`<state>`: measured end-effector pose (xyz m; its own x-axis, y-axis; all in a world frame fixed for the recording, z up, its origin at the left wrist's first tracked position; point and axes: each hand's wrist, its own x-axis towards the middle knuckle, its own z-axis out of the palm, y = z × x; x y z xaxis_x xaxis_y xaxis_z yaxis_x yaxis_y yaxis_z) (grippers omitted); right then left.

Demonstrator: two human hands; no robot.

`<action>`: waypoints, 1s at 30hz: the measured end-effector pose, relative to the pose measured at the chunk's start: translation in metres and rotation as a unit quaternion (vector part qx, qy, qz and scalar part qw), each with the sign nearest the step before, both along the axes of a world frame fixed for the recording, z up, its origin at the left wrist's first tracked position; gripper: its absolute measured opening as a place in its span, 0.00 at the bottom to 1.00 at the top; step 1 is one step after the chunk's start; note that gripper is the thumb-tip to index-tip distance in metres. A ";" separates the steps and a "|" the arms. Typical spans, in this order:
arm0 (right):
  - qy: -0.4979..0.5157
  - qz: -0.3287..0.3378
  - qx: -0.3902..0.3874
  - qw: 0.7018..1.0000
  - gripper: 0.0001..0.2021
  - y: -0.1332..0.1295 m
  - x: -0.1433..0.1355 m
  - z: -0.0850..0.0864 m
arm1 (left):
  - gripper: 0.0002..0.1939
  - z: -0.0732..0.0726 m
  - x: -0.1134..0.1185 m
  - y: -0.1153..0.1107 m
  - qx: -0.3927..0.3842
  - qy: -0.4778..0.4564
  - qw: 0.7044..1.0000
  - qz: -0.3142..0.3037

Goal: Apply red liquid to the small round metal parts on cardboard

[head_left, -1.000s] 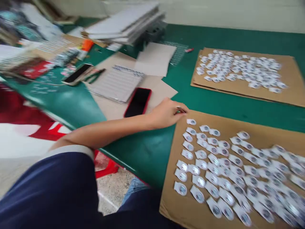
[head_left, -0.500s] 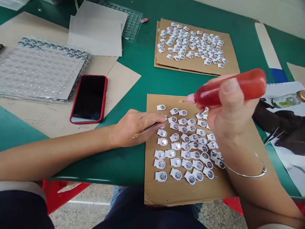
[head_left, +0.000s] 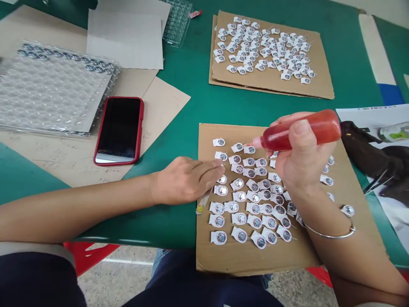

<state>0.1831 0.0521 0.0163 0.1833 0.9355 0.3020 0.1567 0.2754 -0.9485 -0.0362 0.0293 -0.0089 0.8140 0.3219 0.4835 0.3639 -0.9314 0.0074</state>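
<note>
My right hand wraps round a red squeeze bottle, tilted so that its pink nozzle points left and slightly down, with a thin tip over the upper rows of parts. Small round silver parts with white paper tabs lie in rough rows on a cardboard sheet. At the sheet's left edge, my left hand is closed, fingertips down among the left-hand parts. It grips metal tweezers, mostly hidden beneath the palm; a yellow-marked end sticks out below. What the tweezer tips touch is hidden.
Farther back, stacked cardboard carries many similar parts. Leftward lie a red-cased phone, a clear plastic tray and grey card sheets. Another pair of tweezers rests by dark cloth at the right.
My right hand has lowered the bottle and brought its tip nearer the parts. My left hand has turned, swinging the tweezers' rear end downward. The view has shifted slightly.
</note>
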 end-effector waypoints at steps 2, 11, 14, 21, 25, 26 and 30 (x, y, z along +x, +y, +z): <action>0.010 0.012 -0.006 1.000 0.11 0.000 -0.001 -0.001 | 0.09 -0.001 0.001 0.000 0.004 0.008 1.000 0.011; 0.020 0.036 -0.033 0.999 0.11 -0.002 -0.004 -0.003 | 0.09 -0.003 0.005 0.001 0.022 -0.010 1.000 -0.001; 0.030 0.052 -0.022 0.998 0.12 -0.001 -0.008 -0.006 | 0.09 -0.002 0.008 -0.001 0.021 0.006 1.000 0.006; -0.076 0.075 -0.042 0.993 0.12 -0.004 -0.011 -0.018 | 0.10 0.002 0.018 -0.010 0.065 0.066 0.996 0.013; -0.112 0.084 -0.047 0.989 0.13 -0.006 -0.011 -0.022 | 0.12 0.001 0.021 -0.014 0.078 0.089 0.993 0.017; -0.116 0.089 -0.047 0.988 0.12 -0.007 -0.011 -0.021 | 0.13 0.001 0.022 -0.015 0.080 0.090 0.993 0.017; -0.131 0.095 -0.028 0.986 0.11 -0.009 -0.014 -0.020 | 0.13 -0.001 0.024 -0.017 0.088 0.097 0.991 0.024</action>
